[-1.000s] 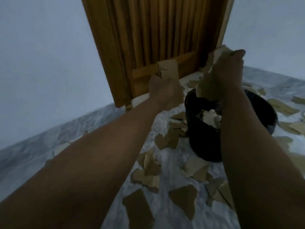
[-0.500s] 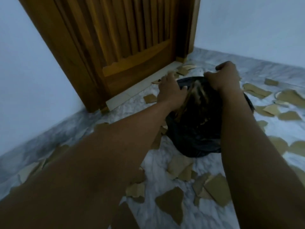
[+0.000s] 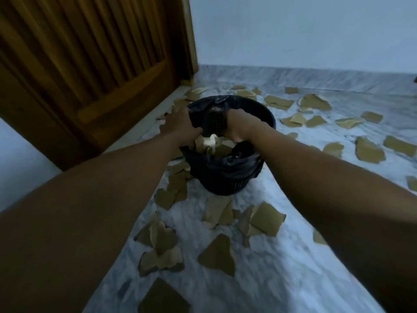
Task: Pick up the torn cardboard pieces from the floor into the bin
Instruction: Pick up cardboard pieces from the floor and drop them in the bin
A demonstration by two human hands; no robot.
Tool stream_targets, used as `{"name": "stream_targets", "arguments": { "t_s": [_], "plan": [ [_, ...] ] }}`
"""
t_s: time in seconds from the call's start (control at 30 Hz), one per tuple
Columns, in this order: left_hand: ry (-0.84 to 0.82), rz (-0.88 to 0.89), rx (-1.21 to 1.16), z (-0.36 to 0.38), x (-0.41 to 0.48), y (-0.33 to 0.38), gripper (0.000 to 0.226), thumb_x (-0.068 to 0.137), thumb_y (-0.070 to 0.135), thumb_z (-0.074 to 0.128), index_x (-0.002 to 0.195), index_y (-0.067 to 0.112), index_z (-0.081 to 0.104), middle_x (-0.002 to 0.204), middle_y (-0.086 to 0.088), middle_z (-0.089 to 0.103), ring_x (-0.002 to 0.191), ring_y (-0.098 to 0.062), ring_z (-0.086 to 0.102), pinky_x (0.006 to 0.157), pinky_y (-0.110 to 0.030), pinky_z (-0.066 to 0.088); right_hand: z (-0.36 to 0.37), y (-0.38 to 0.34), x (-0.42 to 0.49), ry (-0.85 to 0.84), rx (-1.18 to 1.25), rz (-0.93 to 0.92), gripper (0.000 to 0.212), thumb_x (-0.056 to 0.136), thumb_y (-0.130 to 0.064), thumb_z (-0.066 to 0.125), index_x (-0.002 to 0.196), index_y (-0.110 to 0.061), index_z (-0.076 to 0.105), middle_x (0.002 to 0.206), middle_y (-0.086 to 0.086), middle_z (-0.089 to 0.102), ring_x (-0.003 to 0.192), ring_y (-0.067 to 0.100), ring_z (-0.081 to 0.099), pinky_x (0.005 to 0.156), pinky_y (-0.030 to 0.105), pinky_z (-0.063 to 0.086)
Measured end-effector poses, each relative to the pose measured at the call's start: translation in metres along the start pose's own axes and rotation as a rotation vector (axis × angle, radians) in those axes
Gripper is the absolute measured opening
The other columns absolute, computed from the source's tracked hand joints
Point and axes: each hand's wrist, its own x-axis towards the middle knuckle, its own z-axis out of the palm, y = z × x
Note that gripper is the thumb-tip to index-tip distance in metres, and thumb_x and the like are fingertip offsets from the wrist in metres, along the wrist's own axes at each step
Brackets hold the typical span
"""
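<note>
Presently, a wooden door [image 3: 90,64] stands at left. The left hand [image 3: 180,126] lies over the left rim of the bin [image 3: 225,179], thumb inside; whether its fingers clamp the black liner [image 3: 237,163] cannot be told. The bin stands upright on the marble floor [image 3: 270,279], part filled with cardboard. The right hand [image 3: 240,127] reaches down inside it, knuckles up, fingers hidden. Torn pieces [image 3: 217,256] lie scattered on the floor all round the bin, many to its right, below a pale wall [image 3: 304,30].
</note>
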Motion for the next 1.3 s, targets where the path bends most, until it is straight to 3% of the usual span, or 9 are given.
{"name": "stream_targets", "arguments": {
  "t_s": [0.17, 0.33, 0.43, 0.57, 0.67, 0.93, 1.13, 1.23, 1.3],
  "plan": [
    [0.113, 0.054, -0.182, 0.012, -0.030, -0.028, 0.052, 0.086, 0.045, 0.067, 0.131, 0.023, 0.051, 0.137, -0.004, 0.045, 0.122, -0.028, 0.047, 0.095, -0.042, 0.046, 0.001, -0.023, -0.036, 0.009, -0.263, -0.032, 0.023, 0.096, -0.021, 0.059, 0.075, -0.015, 0.053, 0.073, 0.004, 0.058, 0.056, 0.017, 0.050, 0.048, 0.025, 0.031],
    [0.363, 0.023, -0.378, 0.015, -0.081, -0.091, 0.031, 0.090, 0.042, 0.060, 0.114, 0.022, 0.057, 0.124, -0.002, 0.051, 0.120, -0.027, 0.044, 0.087, -0.037, 0.038, 0.041, -0.090, -0.063, 0.163, -0.432, -0.271, 0.025, 0.100, -0.031, 0.046, 0.111, -0.014, 0.060, 0.098, 0.013, 0.064, 0.081, 0.035, 0.063, 0.059, 0.034, 0.039],
    [0.256, -0.067, -0.405, 0.042, -0.119, -0.155, 0.030, 0.091, 0.039, 0.058, 0.112, 0.019, 0.055, 0.119, -0.008, 0.054, 0.117, -0.032, 0.048, 0.091, -0.045, 0.042, 0.099, -0.140, -0.081, 0.014, -0.460, -0.424, 0.021, 0.100, -0.028, 0.047, 0.110, -0.016, 0.061, 0.098, 0.007, 0.065, 0.083, 0.031, 0.066, 0.058, 0.030, 0.036],
    [-0.126, -0.323, -0.282, 0.084, -0.182, -0.248, 0.050, 0.091, 0.051, 0.056, 0.131, 0.021, 0.050, 0.136, -0.009, 0.047, 0.127, -0.034, 0.043, 0.103, -0.051, 0.039, 0.194, -0.191, -0.122, -0.339, -0.387, -0.396, 0.025, 0.100, -0.026, 0.050, 0.121, -0.017, 0.060, 0.101, 0.002, 0.061, 0.080, 0.019, 0.061, 0.053, 0.023, 0.035],
    [-0.285, -0.297, -0.126, 0.108, -0.228, -0.300, 0.054, 0.090, 0.051, 0.058, 0.133, 0.019, 0.046, 0.136, -0.010, 0.045, 0.126, -0.034, 0.042, 0.103, -0.049, 0.038, 0.255, -0.201, -0.152, -0.538, -0.388, -0.352, 0.039, 0.098, -0.033, 0.054, 0.133, -0.018, 0.052, 0.125, 0.008, 0.060, 0.111, 0.029, 0.062, 0.083, 0.038, 0.051],
    [-0.066, -0.569, 0.127, 0.084, -0.292, -0.384, 0.063, 0.087, 0.053, 0.062, 0.134, 0.013, 0.048, 0.136, -0.014, 0.044, 0.127, -0.038, 0.038, 0.099, -0.054, 0.037, 0.321, -0.216, -0.191, -0.666, -0.040, 0.071, 0.100, 0.079, -0.048, 0.074, 0.154, -0.013, 0.019, 0.147, 0.016, 0.038, 0.133, 0.037, 0.045, 0.102, 0.048, 0.047],
    [-0.113, -1.128, -0.160, 0.093, -0.316, -0.473, 0.115, 0.076, 0.077, 0.053, 0.157, 0.013, 0.003, 0.163, -0.017, 0.004, 0.148, -0.042, 0.009, 0.117, -0.059, 0.017, 0.322, -0.254, -0.188, -0.648, -0.014, -0.133, 0.044, 0.089, -0.048, 0.063, 0.120, -0.017, 0.055, 0.111, 0.003, 0.066, 0.091, 0.017, 0.060, 0.076, 0.029, 0.048],
    [-0.280, -1.091, -0.155, 0.138, -0.334, -0.536, 0.146, 0.037, 0.107, 0.032, 0.156, 0.026, 0.009, 0.162, -0.011, 0.014, 0.145, -0.039, 0.025, 0.110, -0.056, 0.033, 0.324, -0.275, -0.182, -0.610, -0.027, -0.247, 0.036, 0.088, -0.051, 0.065, 0.106, -0.020, 0.062, 0.095, -0.001, 0.065, 0.089, 0.018, 0.065, 0.072, 0.030, 0.049],
    [-0.367, -0.892, -0.020, 0.108, -0.346, -0.501, 0.113, 0.064, 0.091, 0.041, 0.155, 0.026, 0.023, 0.161, -0.007, 0.021, 0.144, -0.033, 0.028, 0.113, -0.050, 0.032, 0.327, -0.283, -0.176, -0.599, -0.064, -0.282, 0.044, 0.088, -0.051, 0.064, 0.115, -0.017, 0.055, 0.105, 0.002, 0.063, 0.099, 0.022, 0.064, 0.076, 0.032, 0.048]
  ]
}}
